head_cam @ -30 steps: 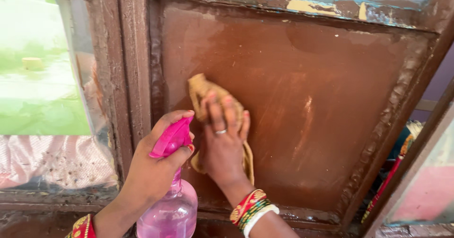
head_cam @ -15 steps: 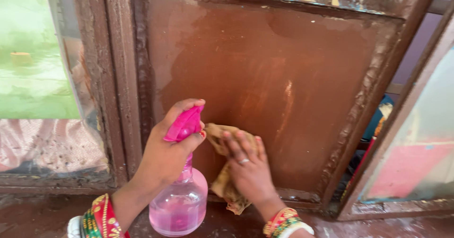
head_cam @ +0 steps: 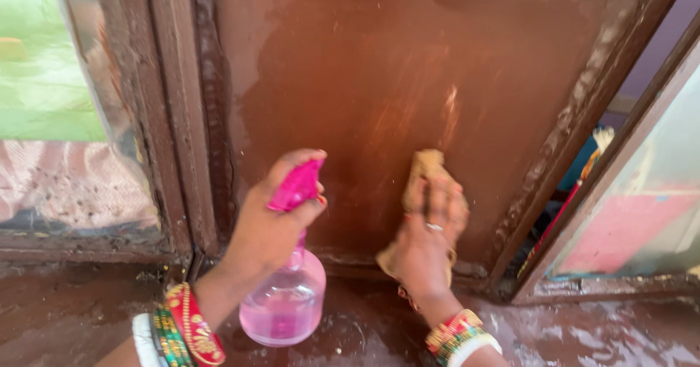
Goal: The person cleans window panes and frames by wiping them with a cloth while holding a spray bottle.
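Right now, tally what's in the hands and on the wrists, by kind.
Spray bottle: 1, in the left hand
Cloth: 1, pressed to the brown panel by the right hand
Ring: 1
Bangle stacks: 2, one on each wrist
Total: 5

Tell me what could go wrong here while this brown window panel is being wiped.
The left hand holds the pink spray bottle by its trigger only, so it might slip or spray by accident. The right hand presses a tan cloth close to the rough, flaking frame, where it could snag.
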